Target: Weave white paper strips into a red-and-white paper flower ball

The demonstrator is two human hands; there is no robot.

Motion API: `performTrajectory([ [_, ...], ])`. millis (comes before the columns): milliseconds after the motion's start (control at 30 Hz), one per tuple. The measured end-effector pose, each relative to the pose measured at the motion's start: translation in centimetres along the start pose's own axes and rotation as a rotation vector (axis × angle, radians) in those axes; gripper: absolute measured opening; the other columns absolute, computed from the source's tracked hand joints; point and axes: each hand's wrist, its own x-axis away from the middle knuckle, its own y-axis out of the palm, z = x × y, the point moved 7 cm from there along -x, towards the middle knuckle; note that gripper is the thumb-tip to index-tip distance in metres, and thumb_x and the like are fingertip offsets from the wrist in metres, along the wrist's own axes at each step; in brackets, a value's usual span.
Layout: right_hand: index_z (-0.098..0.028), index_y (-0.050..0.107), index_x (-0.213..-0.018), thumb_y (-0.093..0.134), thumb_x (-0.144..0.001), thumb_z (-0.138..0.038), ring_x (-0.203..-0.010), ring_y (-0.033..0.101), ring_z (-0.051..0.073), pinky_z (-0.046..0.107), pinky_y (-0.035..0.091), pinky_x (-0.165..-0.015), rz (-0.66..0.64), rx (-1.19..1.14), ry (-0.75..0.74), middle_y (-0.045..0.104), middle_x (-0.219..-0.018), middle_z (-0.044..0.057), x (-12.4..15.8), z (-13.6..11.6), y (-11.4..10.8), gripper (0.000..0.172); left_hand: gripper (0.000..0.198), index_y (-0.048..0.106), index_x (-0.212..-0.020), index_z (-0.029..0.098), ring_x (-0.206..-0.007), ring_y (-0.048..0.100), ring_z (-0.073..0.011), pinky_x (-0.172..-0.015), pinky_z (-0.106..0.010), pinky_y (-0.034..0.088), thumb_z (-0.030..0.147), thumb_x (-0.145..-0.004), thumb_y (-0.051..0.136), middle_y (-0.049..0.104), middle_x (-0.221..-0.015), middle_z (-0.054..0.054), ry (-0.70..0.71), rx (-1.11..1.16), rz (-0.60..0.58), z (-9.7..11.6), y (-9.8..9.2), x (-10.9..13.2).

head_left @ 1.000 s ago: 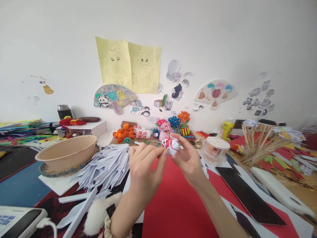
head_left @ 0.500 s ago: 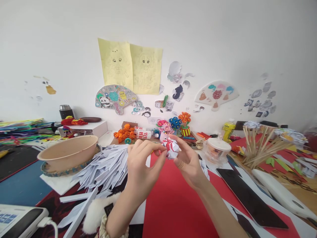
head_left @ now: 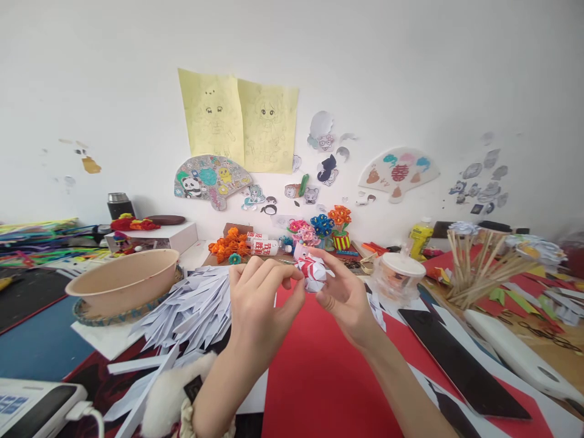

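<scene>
A small folded piece of white and red paper [head_left: 312, 272] is held up over the red sheet [head_left: 323, 365]. My right hand [head_left: 349, 298] grips it from the right, with the thumb below and the fingers behind. My left hand [head_left: 264, 304] is at its left side, thumb and index finger pinched together at its edge; whether a bit of paper is between those fingertips is too small to tell. Left of my left hand lies a pile of folded white paper strips [head_left: 189, 307].
A beige basin [head_left: 125, 277] stands at the left, a white power bank [head_left: 41, 407] at the lower left. To the right are a lidded plastic tub [head_left: 401, 274], a black phone [head_left: 460, 359] and wooden sticks [head_left: 479, 267]. Paper flowers [head_left: 323, 226] stand by the wall.
My left hand has moved slightly left, its fingertips now at the paper piece's edge rather than over its front. The paper piece looks slightly turned in my right hand.
</scene>
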Motion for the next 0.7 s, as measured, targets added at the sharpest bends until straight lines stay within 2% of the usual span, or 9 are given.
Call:
performTrajectory([
  [167, -0.026, 0.059, -0.135, 0.080, -0.080, -0.043, -0.117, 0.063, 0.030, 0.046, 0.050, -0.101, 0.012, 0.032, -0.015, 0.066, -0.128, 0.011, -0.1, -0.2, 0.1, 0.061, 0.014, 0.063, -0.078, 0.021, -0.058, 0.051, -0.0141, -0.065, -0.035, 0.029, 0.010, -0.086, 0.068, 0.069, -0.065, 0.004, 0.128, -0.087, 0.091, 1.0, -0.3, 0.3],
  [300, -0.028, 0.059, -0.134, 0.080, -0.081, -0.043, -0.120, 0.062, 0.029, 0.046, 0.048, -0.104, 0.041, 0.021, -0.015, 0.065, -0.134, 0.010, -0.1, -0.2, -0.1, 0.059, 0.015, 0.066, -0.085, 0.021, -0.061, 0.055, -0.0155, -0.066, -0.036, 0.030, 0.006, -0.084, 0.068, 0.073, -0.070, 0.002, 0.212, -0.119, 0.125, 1.5, -0.5, 0.6],
  [567, -0.030, 0.060, -0.134, 0.080, -0.082, -0.039, -0.121, 0.062, 0.028, 0.044, 0.048, -0.105, 0.038, -0.020, -0.028, 0.065, -0.135, 0.008, -0.1, -0.3, -0.1, 0.057, 0.017, 0.069, -0.092, 0.021, -0.060, 0.054, -0.0158, -0.067, -0.037, 0.031, 0.006, -0.084, 0.067, 0.074, -0.072, 0.002, 0.238, -0.117, 0.087, 1.6, -0.3, 0.8],
  [700, -0.029, 0.059, -0.135, 0.080, -0.082, -0.039, -0.120, 0.062, 0.028, 0.044, 0.047, -0.105, 0.030, -0.040, -0.018, 0.067, -0.131, 0.009, -0.2, -0.2, -0.1, 0.058, 0.016, 0.070, -0.090, 0.021, -0.061, 0.056, -0.0160, -0.066, -0.037, 0.031, 0.007, -0.084, 0.067, 0.074, -0.072, 0.002, 0.194, -0.064, 0.094, 1.5, -0.6, 0.6],
])
